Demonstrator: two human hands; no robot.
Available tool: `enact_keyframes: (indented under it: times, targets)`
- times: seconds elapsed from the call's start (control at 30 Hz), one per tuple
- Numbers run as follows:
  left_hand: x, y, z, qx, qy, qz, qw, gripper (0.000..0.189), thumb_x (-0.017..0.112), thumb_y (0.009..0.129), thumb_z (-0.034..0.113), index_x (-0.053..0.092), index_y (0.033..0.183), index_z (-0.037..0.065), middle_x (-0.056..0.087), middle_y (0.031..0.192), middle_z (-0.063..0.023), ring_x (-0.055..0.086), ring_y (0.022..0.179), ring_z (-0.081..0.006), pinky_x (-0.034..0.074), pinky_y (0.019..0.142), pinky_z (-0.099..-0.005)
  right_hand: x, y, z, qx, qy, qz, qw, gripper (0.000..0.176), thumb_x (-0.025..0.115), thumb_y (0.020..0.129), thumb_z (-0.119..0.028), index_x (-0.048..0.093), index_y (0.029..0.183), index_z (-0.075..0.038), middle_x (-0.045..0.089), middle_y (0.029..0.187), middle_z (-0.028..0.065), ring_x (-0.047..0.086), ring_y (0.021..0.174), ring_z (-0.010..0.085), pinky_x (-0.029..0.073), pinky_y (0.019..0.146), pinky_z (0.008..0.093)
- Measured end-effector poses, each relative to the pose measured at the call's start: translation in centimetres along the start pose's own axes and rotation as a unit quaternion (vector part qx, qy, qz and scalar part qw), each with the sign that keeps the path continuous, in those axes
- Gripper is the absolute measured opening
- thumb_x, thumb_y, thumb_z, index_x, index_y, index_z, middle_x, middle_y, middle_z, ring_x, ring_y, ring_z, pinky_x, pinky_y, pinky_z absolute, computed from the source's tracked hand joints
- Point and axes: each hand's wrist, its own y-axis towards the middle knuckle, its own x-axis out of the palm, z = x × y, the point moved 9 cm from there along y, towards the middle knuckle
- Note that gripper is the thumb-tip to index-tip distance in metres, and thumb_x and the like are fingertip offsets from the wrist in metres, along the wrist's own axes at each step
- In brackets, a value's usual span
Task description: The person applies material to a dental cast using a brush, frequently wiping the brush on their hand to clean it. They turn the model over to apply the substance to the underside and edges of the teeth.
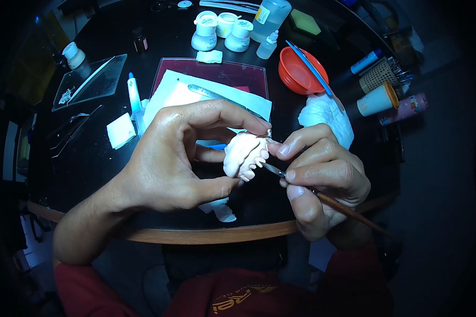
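My left hand (177, 158) is closed around a white plaster dental cast (243, 157), gripped between the thumb below and fingertips above. The cast's row of teeth faces right. In my right hand (322, 179) is a slim wooden-handled tool (339, 205), held like a pen. Its narrow greyish tip meets or nearly meets the teeth; the exact contact is too small to tell. My right fingertips are close to the cast's upper right edge. Behind the cast, a metal spatula-like instrument (209, 93) lies on a white paper sheet (166, 91).
White jars (204, 33) and a clear bottle (272, 18) stand at the back. A red bowl (293, 71) with a blue stick across it is at the right, near crumpled tissue (328, 119). Tweezers (79, 129) and a glass plate (103, 84) lie left. The table's wooden edge (211, 236) runs in front.
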Motion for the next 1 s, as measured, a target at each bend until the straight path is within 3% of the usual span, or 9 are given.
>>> enact_keyframes:
  times: [1.0]
  targets:
    - [-0.04,0.00,-0.09,-0.003,0.011,0.001,1.000,0.053,0.079,0.074,-0.011,0.063,0.124,-0.006,0.063,0.136,-0.0241,0.063,0.128,-0.0343,0.062,0.100,-0.0472,0.18,0.06,-0.07,0.007,-0.007,-0.016,1.000,0.017,0.062,0.073,0.007,0.068,0.089,0.002,0.065,0.077,0.0109,0.070,0.084,0.0298,0.059,0.072,0.0366]
